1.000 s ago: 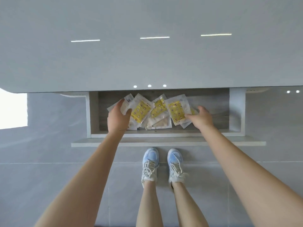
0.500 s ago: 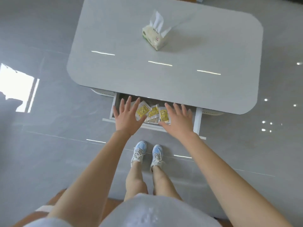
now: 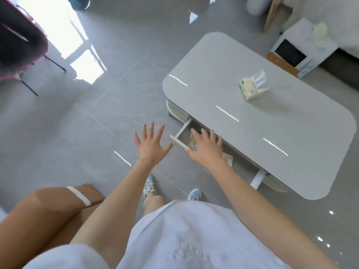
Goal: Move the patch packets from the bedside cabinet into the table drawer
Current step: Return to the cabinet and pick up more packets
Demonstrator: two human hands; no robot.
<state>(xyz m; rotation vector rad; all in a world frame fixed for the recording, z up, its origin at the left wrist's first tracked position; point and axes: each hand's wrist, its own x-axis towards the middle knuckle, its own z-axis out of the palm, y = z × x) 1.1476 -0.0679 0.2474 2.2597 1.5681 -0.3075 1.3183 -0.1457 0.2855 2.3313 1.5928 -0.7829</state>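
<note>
The table drawer (image 3: 179,137) stands pulled out from under the grey table (image 3: 272,133). Yellow-and-white patch packets (image 3: 227,159) lie inside it, mostly hidden behind my right hand. My right hand (image 3: 206,150) hovers over the drawer with fingers spread and nothing in it. My left hand (image 3: 150,145) is spread open above the floor, left of the drawer's front corner, also holding nothing.
A tissue pack (image 3: 251,88) lies on the tabletop. A small white cabinet (image 3: 303,49) stands at the far right behind the table. A dark chair (image 3: 17,45) is at the top left. A brown seat (image 3: 48,206) is beside my legs.
Both hands have let go of the packets and lifted out of the drawer with fingers spread. The view has pulled back and swung left, so the table now sits to the right.
</note>
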